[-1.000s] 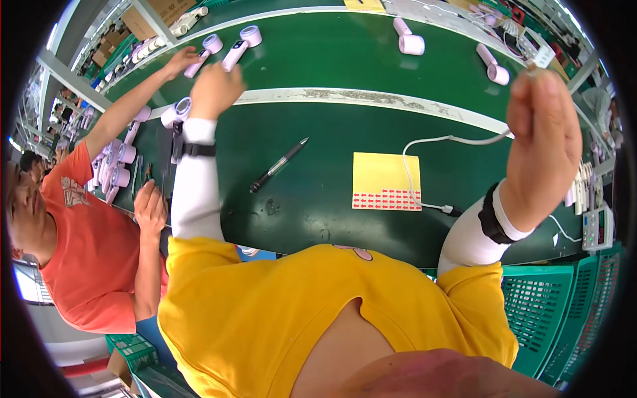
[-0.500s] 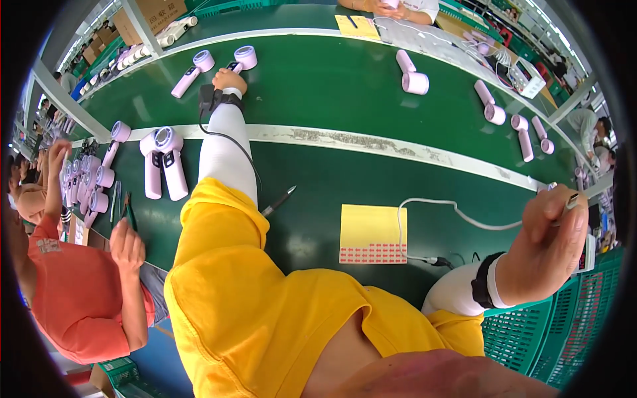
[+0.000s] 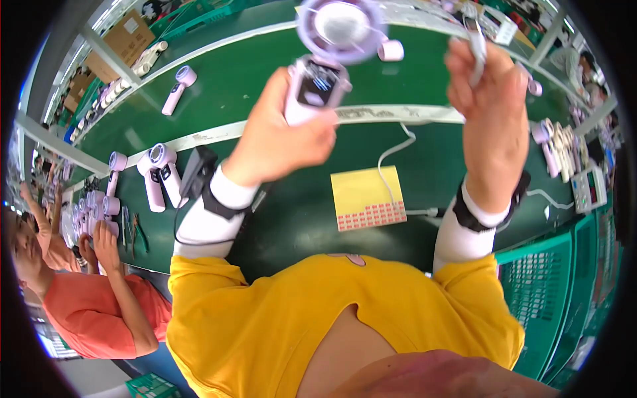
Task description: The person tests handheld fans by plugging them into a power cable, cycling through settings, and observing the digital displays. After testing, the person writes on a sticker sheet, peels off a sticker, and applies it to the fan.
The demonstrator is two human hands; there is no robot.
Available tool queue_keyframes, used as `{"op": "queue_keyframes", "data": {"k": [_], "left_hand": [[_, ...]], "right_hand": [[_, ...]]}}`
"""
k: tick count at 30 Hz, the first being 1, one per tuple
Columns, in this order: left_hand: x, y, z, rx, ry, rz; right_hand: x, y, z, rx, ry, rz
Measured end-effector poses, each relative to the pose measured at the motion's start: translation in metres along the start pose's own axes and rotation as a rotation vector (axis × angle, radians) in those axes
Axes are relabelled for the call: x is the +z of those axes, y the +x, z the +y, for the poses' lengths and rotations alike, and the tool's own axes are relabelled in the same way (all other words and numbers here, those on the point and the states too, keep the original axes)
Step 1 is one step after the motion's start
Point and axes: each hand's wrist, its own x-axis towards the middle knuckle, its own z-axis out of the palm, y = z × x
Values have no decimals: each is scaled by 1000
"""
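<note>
My left hand [image 3: 279, 142] is wrapped round the handle of a lilac handheld fan [image 3: 310, 109], raised above the green bench. Its round head points away from me, and a dark display on the handle is lit. To the right, my right hand [image 3: 494, 123] is raised too, its fingers closed on the white end of a charging cable [image 3: 477, 53], somewhat blurred. The plug is apart from the fan. More of the white cable lies over a yellow sheet [image 3: 363, 189] with rows of small red arrow stickers.
Two lilac fans [image 3: 154, 189] lie at the left of the bench, another fan [image 3: 174, 98] beyond the white rail. Pliers [image 3: 138, 233] lie beside a co-worker in a red shirt [image 3: 99, 312]. Several pale fans [image 3: 561, 149] stand at right, near a small meter [image 3: 588, 189] and green crates [image 3: 537, 285].
My left hand has brought a fan back from the far strip of the bench towards the middle. My right hand has swung up and inward with the cable end.
</note>
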Motion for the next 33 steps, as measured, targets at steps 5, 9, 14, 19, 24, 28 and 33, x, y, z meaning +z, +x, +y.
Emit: {"op": "queue_keyframes", "data": {"k": [5,9,14,19,24,28,33], "left_hand": [[66,-55,28,46,37,-91],[81,-66,22,252,123,-15],[62,-48,11,817,860,99],[61,-49,2,762,541,-10],[72,-62,-7,463,14,-131],[71,-60,-9,481,37,-150],[73,-65,-5,452,148,-152]], "right_hand": [[5,-26,-4,-24,194,-242],[-3,-30,-10,-37,329,-413],[2,-39,-8,-272,346,-286],[5,-40,-4,-268,342,-305],[7,-37,2,-199,248,-303],[6,-32,7,-192,313,-333],[3,-29,0,-297,46,-336]]}}
